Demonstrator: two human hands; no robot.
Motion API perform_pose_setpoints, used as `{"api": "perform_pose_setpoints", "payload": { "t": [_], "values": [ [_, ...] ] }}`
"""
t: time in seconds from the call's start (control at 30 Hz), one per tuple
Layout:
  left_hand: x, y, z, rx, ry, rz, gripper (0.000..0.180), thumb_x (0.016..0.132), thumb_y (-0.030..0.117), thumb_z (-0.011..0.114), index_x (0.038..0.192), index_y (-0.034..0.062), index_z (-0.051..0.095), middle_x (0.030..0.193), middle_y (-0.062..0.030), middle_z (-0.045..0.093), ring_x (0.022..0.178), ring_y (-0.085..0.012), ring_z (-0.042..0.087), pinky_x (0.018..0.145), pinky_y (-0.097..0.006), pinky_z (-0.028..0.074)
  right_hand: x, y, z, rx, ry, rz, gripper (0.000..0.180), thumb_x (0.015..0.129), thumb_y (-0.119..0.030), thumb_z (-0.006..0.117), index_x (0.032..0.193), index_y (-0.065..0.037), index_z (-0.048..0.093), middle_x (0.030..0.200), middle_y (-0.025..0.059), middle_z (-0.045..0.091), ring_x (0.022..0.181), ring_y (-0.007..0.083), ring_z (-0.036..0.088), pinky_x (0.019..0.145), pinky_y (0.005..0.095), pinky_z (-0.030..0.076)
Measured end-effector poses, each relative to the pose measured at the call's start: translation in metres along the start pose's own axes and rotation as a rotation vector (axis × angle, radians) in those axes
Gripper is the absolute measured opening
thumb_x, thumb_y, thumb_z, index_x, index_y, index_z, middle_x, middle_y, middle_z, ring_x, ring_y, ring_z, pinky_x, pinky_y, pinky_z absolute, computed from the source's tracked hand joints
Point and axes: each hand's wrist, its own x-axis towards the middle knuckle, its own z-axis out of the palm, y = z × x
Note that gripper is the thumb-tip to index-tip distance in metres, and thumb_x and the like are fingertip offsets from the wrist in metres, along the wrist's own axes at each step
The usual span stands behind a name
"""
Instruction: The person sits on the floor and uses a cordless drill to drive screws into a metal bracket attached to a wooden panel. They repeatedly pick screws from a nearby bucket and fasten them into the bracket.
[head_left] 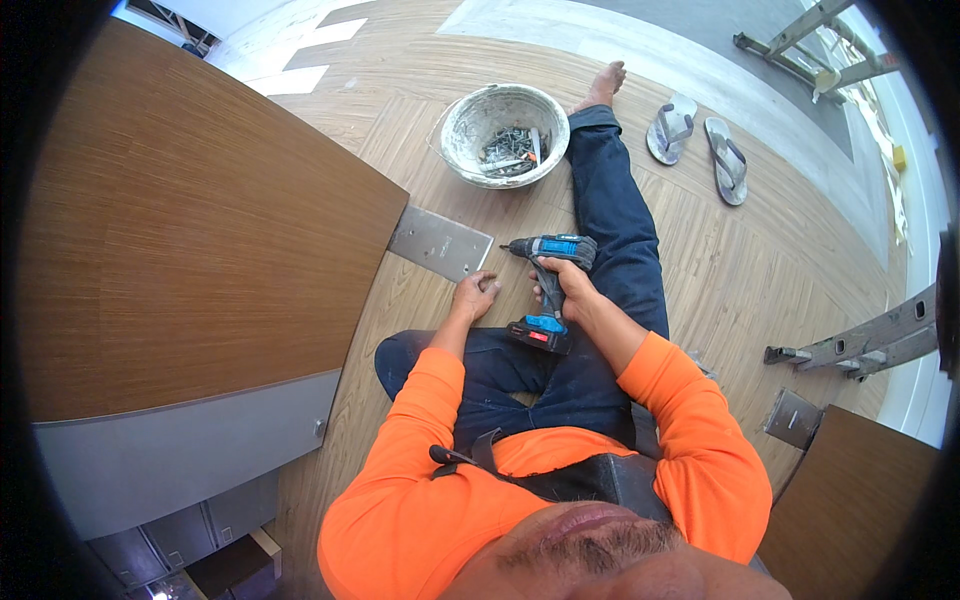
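- On the wood-pattern floor (700, 270), a person in an orange long-sleeved top and blue jeans sits with one leg stretched forward and the other folded in.
- The right hand (568, 288) is wrapped around the grip of a blue and black cordless drill (548, 275); the drill's body lies above the hand and its battery pack (with a red patch) sits just below it, over the folded leg.
- The drill's tip points to the person's left, toward a flat grey metal plate (440, 243) and stops just short of its near corner.
- The left hand (476, 296) is curled, fingers bent under, resting on the floor just below that corner of the plate; whether it pinches anything small I cannot tell.
- The two hands are near each other, the drill between and slightly above them.
- The plate juts out from the corner of a large brown wood-grain panel (190, 230) lying to the left.
- Ahead, beside the stretched leg, stands a worn metal bowl (505, 133) with screws and small bits in it.
- A pair of grey sandals (700, 140) lies farther right, well apart from the hands.
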Motion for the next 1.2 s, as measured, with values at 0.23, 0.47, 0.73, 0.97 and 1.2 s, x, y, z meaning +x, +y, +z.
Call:
{"api": "perform_pose_setpoints", "payload": {
  "t": [0.23, 0.47, 0.73, 0.97, 1.2],
  "values": [
    [0.002, -0.013, 0.004, -0.016, 0.042, 0.046, 0.039, 0.082, 0.034, 0.076, 0.115, 0.0137, 0.072, 0.078, -0.0088, 0.066, 0.075, -0.0215, 0.063, 0.073, -0.036, 0.053, -0.002, 0.001, 0.003, -0.005, -0.004, 0.004, 0.024, 0.096, -0.025, 0.059, 0.111, -0.006, 0.058, 0.088, 0.0072, 0.066, 0.062, 0.02, 0.062, 0.058, 0.036, 0.052],
    [0.005, -0.012, 0.007, -0.053, 0.024, 0.05, 0.039, 0.082, 0.034, 0.076, 0.115, 0.0135, 0.072, 0.081, -0.0096, 0.067, 0.077, -0.0224, 0.064, 0.075, -0.036, 0.053, 0.0, 0.001, 0.0, -0.013, 0.002, -0.008, 0.024, 0.095, -0.025, 0.06, 0.111, -0.007, 0.058, 0.087, 0.007, 0.066, 0.062, 0.0199, 0.062, 0.058, 0.0361, 0.052],
    [0.002, -0.01, 0.003, -0.037, 0.014, 0.01, 0.039, 0.082, 0.034, 0.076, 0.114, 0.0128, 0.072, 0.082, -0.0101, 0.067, 0.078, -0.0225, 0.065, 0.075, -0.036, 0.053, -0.002, 0.0, 0.002, -0.014, 0.018, -0.004, 0.024, 0.095, -0.024, 0.061, 0.111, -0.006, 0.058, 0.088, 0.0079, 0.067, 0.062, 0.0203, 0.062, 0.058, 0.0365, 0.052],
    [-0.001, -0.003, 0.0, -0.03, 0.027, 0.051, 0.04, 0.083, 0.034, 0.075, 0.116, 0.0123, 0.071, 0.086, -0.0108, 0.069, 0.081, -0.0225, 0.066, 0.078, -0.036, 0.053, -0.003, -0.001, 0.002, -0.006, 0.016, 0.004, 0.025, 0.095, -0.024, 0.061, 0.113, -0.007, 0.058, 0.088, 0.0076, 0.067, 0.062, 0.0203, 0.062, 0.058, 0.0364, 0.051],
    [-0.001, -0.002, 0.0, -0.039, 0.015, 0.029, 0.039, 0.083, 0.033, 0.075, 0.116, 0.0118, 0.071, 0.087, -0.0103, 0.07, 0.082, -0.0216, 0.066, 0.078, -0.035, 0.053, -0.001, 0.0, 0.001, -0.003, 0.017, 0.006, 0.024, 0.095, -0.024, 0.06, 0.112, -0.007, 0.058, 0.088, 0.0073, 0.067, 0.062, 0.0201, 0.062, 0.058, 0.0362, 0.051]
  ]
}}
